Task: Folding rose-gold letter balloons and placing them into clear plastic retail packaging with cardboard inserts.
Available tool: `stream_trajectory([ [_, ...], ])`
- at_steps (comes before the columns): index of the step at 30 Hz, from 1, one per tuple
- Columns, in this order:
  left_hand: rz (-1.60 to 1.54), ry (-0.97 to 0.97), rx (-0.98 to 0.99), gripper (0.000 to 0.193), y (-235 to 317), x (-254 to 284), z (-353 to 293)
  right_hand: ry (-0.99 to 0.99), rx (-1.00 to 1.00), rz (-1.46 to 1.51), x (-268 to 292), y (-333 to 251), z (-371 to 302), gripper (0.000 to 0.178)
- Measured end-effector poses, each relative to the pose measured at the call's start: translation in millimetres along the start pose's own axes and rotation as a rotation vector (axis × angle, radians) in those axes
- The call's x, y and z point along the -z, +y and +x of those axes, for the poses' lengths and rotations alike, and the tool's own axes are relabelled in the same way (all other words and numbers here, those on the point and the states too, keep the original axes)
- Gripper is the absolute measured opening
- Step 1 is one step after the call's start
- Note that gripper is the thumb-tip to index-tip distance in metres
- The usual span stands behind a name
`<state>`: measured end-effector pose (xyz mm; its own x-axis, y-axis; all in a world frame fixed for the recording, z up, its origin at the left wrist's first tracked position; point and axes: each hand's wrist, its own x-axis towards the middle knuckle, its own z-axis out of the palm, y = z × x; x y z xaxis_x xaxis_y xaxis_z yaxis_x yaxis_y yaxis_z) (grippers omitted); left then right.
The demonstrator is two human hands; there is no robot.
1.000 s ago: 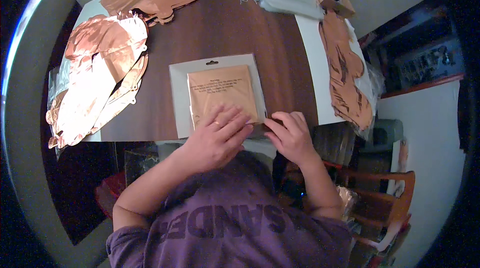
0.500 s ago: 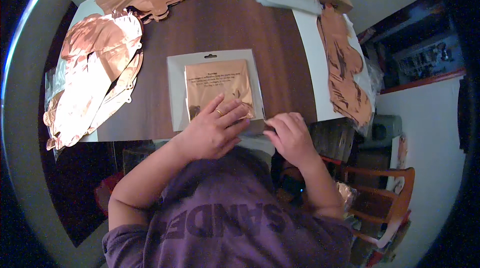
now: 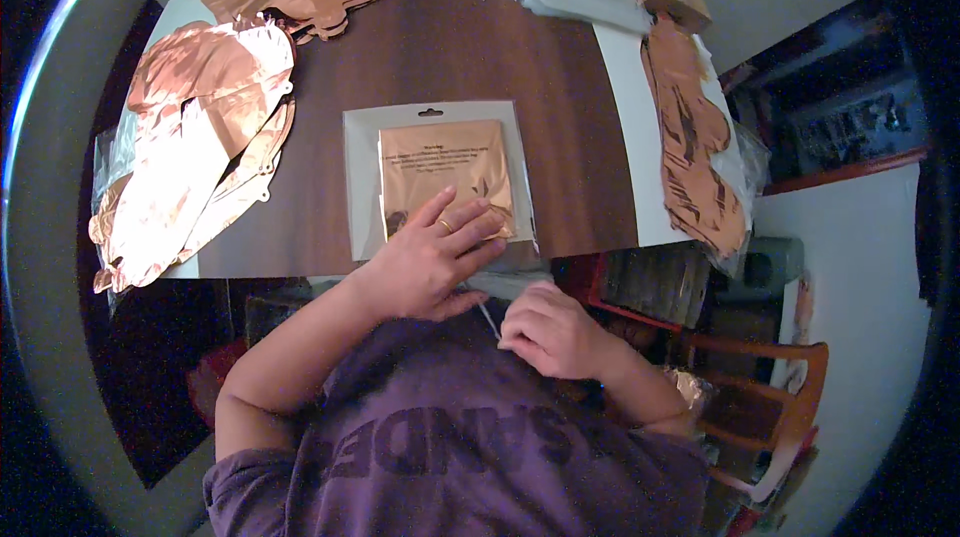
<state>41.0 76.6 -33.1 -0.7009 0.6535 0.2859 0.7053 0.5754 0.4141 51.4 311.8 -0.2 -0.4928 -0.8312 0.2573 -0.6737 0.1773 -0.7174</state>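
Clear plastic pouch (image 3: 361,202): one, flat at the near edge of the surface (image 3: 450,52); inside, a folded, glossy copper foil (image 3: 440,155)
Left hand (image 3: 440,255): fingers loosely spread over the pouch, grasping nothing
Right hand (image 3: 548,333): fingers curled, pinching one thin pale strip (image 3: 489,321)
Foil piles (image 3: 205,162): three, curvy-edged
Cardboard box (image 3: 680,5): one

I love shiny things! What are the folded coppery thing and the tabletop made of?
The folded coppery thing looks like thin metallic foil, perhaps foil-coated plastic: it's glossy, with mirror-like reflections. The brown tabletop seems wood or wood-look laminate, with soft sheen and streaky grain.
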Motion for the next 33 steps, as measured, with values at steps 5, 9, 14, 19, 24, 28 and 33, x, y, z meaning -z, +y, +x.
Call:
stream_trajectory([
  [5,0.151,0.275,-0.289,0.030,-4.9,-4.6,-11.2,0.118,-0.141,0.154,12.6,10.0,15.9,0.018],
  [9,0.331,0.399,-0.093,0.032,17.7,7.5,-32.7,0.110,-0.210,0.119,13.3,35.6,19.3,0.014],
  [14,0.389,0.580,0.377,0.031,9.0,1.4,-145.7,0.037,-0.149,-0.131,11.1,38.5,21.5,0.015],
  [19,0.172,0.663,1.236,0.015,8.6,-90.9,-326.2,0.019,-0.158,-0.174,11.5,35.4,21.9,0.016],
  [24,-0.192,0.537,1.697,0.041,2.7,-219.3,-551.1,0.004,-0.142,-0.174,14.3,32.7,24.9,0.016],
  [28,-0.141,0.415,1.720,0.043,-18.0,-220.4,-557.3,0.005,-0.140,-0.185,12.0,35.5,24.0,0.017],
  [33,-0.060,0.245,1.756,0.045,-25.1,-213.5,-561.1,0.068,-0.128,-0.197,14.4,28.2,22.2,0.017],
])
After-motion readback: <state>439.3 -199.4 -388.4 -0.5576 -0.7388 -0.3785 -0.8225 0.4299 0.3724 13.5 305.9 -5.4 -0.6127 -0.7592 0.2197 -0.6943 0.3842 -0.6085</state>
